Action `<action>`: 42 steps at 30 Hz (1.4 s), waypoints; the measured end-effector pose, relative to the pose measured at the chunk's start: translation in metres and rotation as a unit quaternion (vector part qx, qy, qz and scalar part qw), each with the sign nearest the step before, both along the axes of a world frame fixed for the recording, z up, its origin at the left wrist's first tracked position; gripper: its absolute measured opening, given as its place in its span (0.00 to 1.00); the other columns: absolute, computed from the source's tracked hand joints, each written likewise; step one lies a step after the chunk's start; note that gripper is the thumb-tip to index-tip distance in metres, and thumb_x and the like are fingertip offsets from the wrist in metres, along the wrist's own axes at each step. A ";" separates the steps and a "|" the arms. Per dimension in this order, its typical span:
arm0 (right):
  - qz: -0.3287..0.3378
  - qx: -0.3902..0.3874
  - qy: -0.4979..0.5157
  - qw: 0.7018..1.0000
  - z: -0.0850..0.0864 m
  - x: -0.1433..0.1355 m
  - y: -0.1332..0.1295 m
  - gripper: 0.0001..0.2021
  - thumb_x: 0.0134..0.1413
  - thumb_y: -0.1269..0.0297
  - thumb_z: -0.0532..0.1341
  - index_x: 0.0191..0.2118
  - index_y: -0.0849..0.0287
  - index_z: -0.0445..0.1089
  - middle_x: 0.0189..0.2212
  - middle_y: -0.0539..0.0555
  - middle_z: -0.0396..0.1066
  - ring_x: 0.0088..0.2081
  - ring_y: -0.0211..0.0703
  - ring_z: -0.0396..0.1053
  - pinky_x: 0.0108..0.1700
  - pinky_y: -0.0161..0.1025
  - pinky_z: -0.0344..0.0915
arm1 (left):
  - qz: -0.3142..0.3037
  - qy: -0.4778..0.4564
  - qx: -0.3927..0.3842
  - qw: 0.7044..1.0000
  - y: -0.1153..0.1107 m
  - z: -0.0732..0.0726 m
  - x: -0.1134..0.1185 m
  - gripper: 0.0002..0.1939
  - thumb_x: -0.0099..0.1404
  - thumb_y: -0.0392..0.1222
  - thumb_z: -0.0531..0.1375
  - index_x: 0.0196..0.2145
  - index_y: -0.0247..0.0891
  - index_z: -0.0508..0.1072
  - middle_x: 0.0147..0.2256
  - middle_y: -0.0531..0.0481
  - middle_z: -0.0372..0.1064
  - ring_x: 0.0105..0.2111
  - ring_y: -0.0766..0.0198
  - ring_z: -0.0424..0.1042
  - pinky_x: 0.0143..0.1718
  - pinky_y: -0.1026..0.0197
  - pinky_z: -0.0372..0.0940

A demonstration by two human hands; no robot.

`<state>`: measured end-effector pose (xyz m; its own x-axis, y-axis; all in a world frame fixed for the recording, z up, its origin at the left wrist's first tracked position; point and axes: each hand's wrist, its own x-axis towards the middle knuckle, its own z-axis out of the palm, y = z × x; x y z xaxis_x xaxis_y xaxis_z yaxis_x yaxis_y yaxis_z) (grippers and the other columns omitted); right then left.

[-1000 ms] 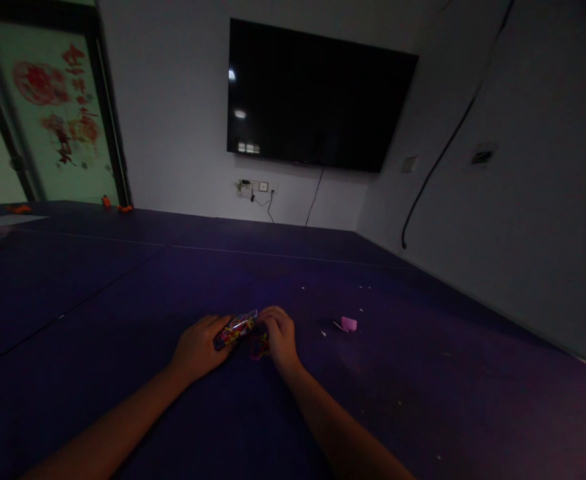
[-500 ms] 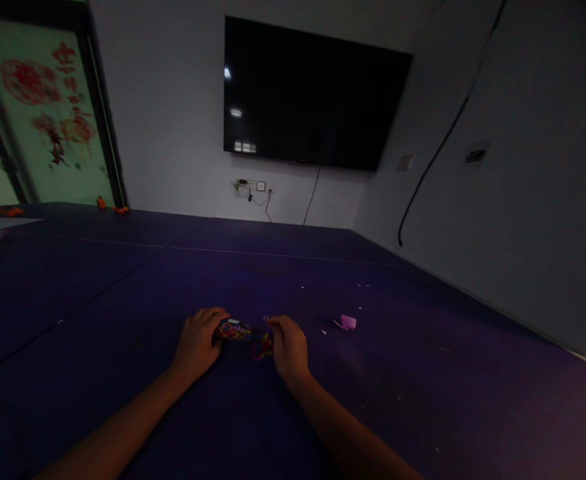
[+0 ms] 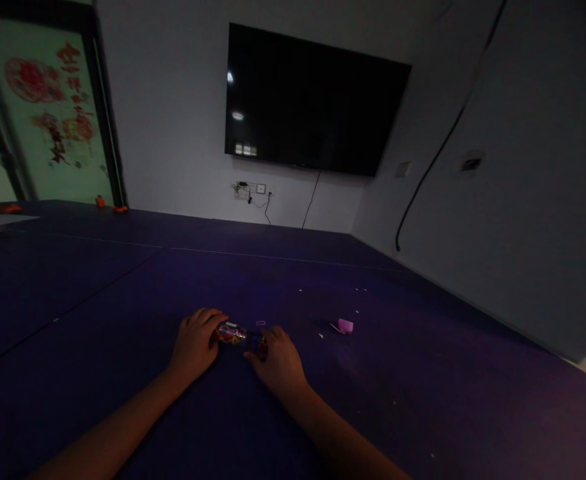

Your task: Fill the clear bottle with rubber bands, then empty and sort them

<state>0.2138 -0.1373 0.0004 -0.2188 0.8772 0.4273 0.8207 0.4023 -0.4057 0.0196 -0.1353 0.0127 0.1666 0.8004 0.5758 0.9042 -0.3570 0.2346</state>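
A small clear container [image 3: 231, 334] filled with colourful bands lies on its side on the purple surface [image 3: 213, 413]. My left hand [image 3: 196, 341] is wrapped round its left end. At the right end, a pile of coloured bands [image 3: 257, 343] sits between the fingers of my right hand [image 3: 279, 363], whose thumb is at the near side and fingers at the far side. Just beyond the bands lies a single pink loop [image 3: 261, 323], touched by neither hand.
To the right lie a pink object [image 3: 345, 326] and several white scraps. Orange items [image 3: 119, 209] and a pale sheet [image 3: 10, 219] are at the far left. A television [image 3: 313, 100] hangs on the wall beyond.
The pink loop near my right fingertips now lies free on the surface. My right hand has moved slightly nearer and left, its fingers closing round the coloured bands. My left hand has barely moved.
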 end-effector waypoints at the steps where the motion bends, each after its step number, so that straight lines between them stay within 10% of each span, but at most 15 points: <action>1: 0.012 -0.004 0.000 1.000 0.000 -0.002 0.002 0.12 0.48 0.60 0.62 0.39 0.59 0.72 0.36 0.59 0.69 0.40 0.50 0.68 0.41 0.42 0.64 | 0.001 0.001 0.001 1.000 0.000 0.000 0.001 0.23 0.50 0.25 0.52 0.42 0.42 0.71 0.45 0.47 0.69 0.47 0.52 0.64 0.45 0.49 0.58; 9: 0.095 0.014 0.084 0.992 0.001 -0.001 0.014 0.12 0.49 0.80 0.56 0.30 0.58 0.74 0.30 0.54 0.71 0.34 0.42 0.69 0.37 0.36 0.64 | -0.009 0.006 0.004 1.000 -0.001 -0.001 0.003 0.25 0.51 0.25 0.53 0.45 0.43 0.71 0.44 0.47 0.69 0.47 0.53 0.64 0.45 0.49 0.58; 21: 0.098 0.025 0.320 0.942 -0.011 -0.002 0.016 0.08 0.43 0.74 0.62 0.33 0.59 0.73 0.29 0.53 0.73 0.31 0.42 0.71 0.34 0.36 0.67 | -0.057 0.010 0.004 0.998 -0.001 -0.003 0.001 0.26 0.51 0.31 0.56 0.48 0.44 0.69 0.43 0.47 0.69 0.45 0.53 0.64 0.43 0.50 0.59; 42: 0.157 0.047 0.283 0.945 0.002 -0.002 0.007 0.17 0.51 0.77 0.50 0.37 0.55 0.74 0.37 0.54 0.73 0.40 0.41 0.71 0.45 0.41 0.68 | -0.075 -0.011 -0.004 0.997 -0.002 0.001 0.001 0.26 0.50 0.31 0.56 0.48 0.41 0.70 0.39 0.47 0.70 0.41 0.54 0.66 0.42 0.51 0.63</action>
<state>0.2119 -0.1299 0.0026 -0.1761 0.7595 0.6262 0.3173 0.6460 -0.6942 0.0202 -0.1371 0.0135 0.2710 0.7728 0.5738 0.8356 -0.4848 0.2584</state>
